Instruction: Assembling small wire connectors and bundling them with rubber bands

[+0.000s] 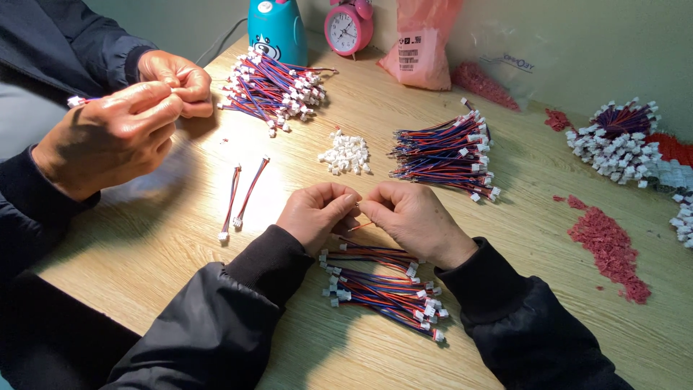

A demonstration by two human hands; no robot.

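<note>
Head view: both hands (pixel 368 217) pinch a red wire (pixel 363 225).

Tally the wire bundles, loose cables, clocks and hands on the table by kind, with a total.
Wire bundles: 4
Loose cables on the table: 2
Alarm clock: 1
Wearer's hands: 2, left hand, right hand
Co-worker's hands: 2
Total: 11

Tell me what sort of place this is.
Probably a small hand-assembly workbench for wire harnesses. Bundles of red and blue wires lie on the wooden table beside a pile of white connector housings, and the left hand and right hand pinch a thin red wire.
</note>
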